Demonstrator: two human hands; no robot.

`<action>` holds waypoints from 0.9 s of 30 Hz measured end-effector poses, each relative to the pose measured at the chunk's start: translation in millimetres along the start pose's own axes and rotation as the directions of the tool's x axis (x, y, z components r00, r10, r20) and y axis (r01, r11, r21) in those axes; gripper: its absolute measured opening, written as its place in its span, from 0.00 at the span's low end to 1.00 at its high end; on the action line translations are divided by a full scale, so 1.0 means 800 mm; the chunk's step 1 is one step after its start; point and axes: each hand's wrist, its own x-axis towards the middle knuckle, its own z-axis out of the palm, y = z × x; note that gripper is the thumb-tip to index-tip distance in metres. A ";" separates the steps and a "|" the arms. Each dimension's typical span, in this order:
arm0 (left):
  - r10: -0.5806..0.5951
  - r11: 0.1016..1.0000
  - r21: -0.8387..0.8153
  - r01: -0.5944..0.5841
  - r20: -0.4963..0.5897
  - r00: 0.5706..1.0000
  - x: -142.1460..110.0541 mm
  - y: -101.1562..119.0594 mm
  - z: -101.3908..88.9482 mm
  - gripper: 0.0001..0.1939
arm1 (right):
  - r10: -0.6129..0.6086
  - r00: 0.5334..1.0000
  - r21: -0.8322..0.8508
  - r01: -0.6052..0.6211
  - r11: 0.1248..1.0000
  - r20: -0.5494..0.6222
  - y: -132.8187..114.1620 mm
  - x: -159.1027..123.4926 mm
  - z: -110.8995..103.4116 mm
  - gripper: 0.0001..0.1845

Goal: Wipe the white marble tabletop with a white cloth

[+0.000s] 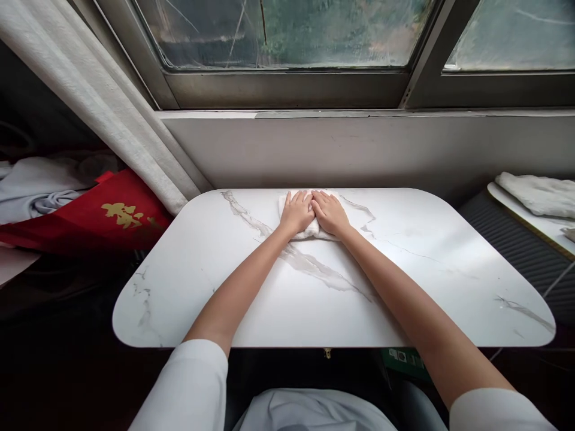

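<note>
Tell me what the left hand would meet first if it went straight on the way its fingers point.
Past the far edge of the table, the left hand would probably meet the wall first; any gap between is unclear.

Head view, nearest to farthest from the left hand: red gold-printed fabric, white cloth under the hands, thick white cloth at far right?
1. White folded cloth: under the left hand.
2. Red gold-printed fabric: left side.
3. Thick white cloth: far right.
</note>
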 end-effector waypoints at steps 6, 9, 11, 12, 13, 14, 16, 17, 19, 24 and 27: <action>0.020 1.000 0.012 -0.021 0.026 0.999 -0.057 0.039 -0.006 0.27 | -0.056 0.998 -0.073 0.058 0.996 0.027 -0.006 -0.065 -0.017 0.31; 0.021 1.000 -0.001 -0.021 0.040 0.999 -0.103 0.066 -0.012 0.28 | -0.099 0.994 -0.106 0.104 0.989 0.054 -0.015 -0.114 -0.031 0.31; 0.032 0.999 -0.010 -0.031 0.054 0.998 -0.137 0.085 -0.016 0.28 | -0.118 0.990 -0.117 0.127 0.985 0.078 -0.022 -0.153 -0.042 0.31; 0.053 0.999 -0.015 -0.052 0.066 0.996 -0.155 0.094 -0.018 0.29 | -0.127 0.988 -0.116 0.137 0.984 0.091 -0.026 -0.173 -0.048 0.31; 0.085 0.996 -0.022 -0.083 0.081 0.993 -0.171 0.103 -0.020 0.30 | -0.136 0.986 -0.111 0.147 0.983 0.101 -0.029 -0.192 -0.053 0.31; 0.122 0.992 -0.031 -0.119 0.095 0.988 -0.186 0.112 -0.022 0.31 | -0.142 0.984 -0.105 0.154 0.983 0.108 -0.032 -0.211 -0.058 0.31; 0.196 0.980 -0.057 -0.190 0.122 0.973 -0.210 0.126 -0.026 0.32 | -0.156 0.983 -0.093 0.165 0.982 0.102 -0.034 -0.243 -0.065 0.32; 0.227 0.973 -0.072 -0.218 0.135 0.965 -0.218 0.132 -0.028 0.32 | -0.162 0.982 -0.088 0.170 0.981 0.092 -0.033 -0.255 -0.068 0.32; 0.273 0.960 -0.104 -0.259 0.158 0.949 -0.226 0.141 -0.031 0.32 | -0.171 0.983 -0.080 0.177 0.981 0.072 -0.030 -0.271 -0.072 0.32; 0.296 0.953 -0.129 -0.276 0.186 0.937 -0.196 0.147 -0.023 0.32 | -0.102 0.991 -0.072 0.108 0.991 0.090 -0.011 -0.257 -0.075 0.31; 0.250 0.966 -0.118 -0.230 0.186 0.950 -0.148 0.141 -0.009 0.32 | -0.039 0.992 -0.073 0.048 0.996 0.119 0.012 -0.211 -0.073 0.31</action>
